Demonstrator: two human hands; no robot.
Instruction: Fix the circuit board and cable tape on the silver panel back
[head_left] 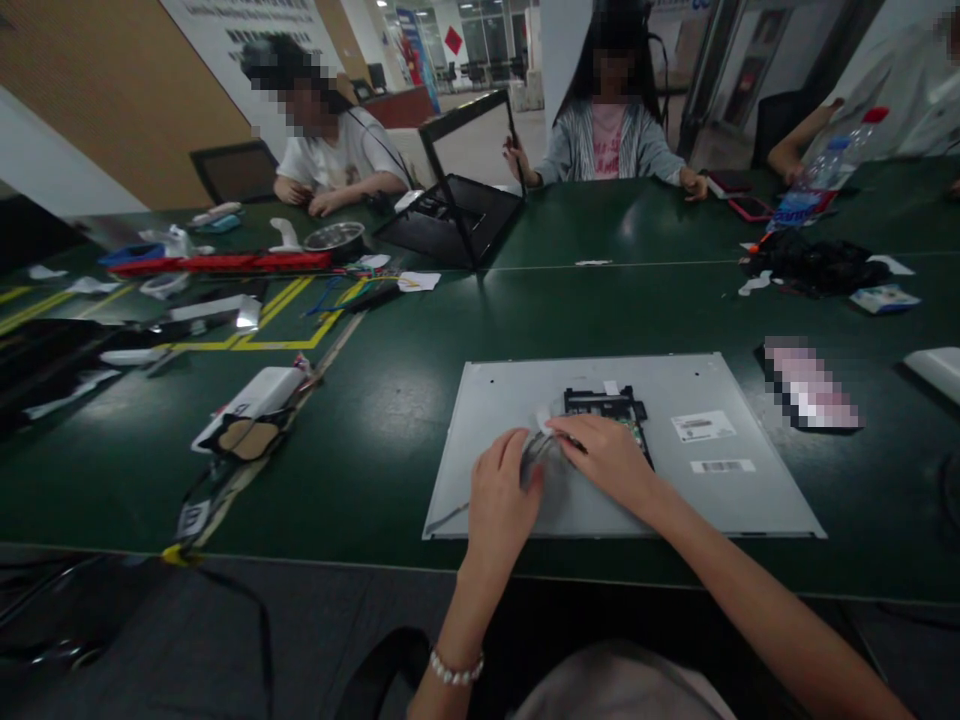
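A flat silver-grey display panel point(600, 375) lies on the table in front of me. On its back sits a black plastic frame point(600, 400) with a green circuit board point(636, 432) partly showing beside my fingers. My left hand point(504, 495) curls its fingers around a thin greyish cable point(534, 446), left of the frame. At the cable's upper end my right hand point(609, 455) pinches it, next to a whitish piece of tape point(543, 420). My right hand covers part of the frame. Blur hides exactly where the cable ends.
Left lies a white battery-like pack point(259, 400) with a strap. Further off are a red strip point(225, 262), wires and scraps. A person opposite holds an upright black frame point(465, 105). At right are a pink phone point(810, 385), black cables point(817, 265) and bottles point(814, 185).
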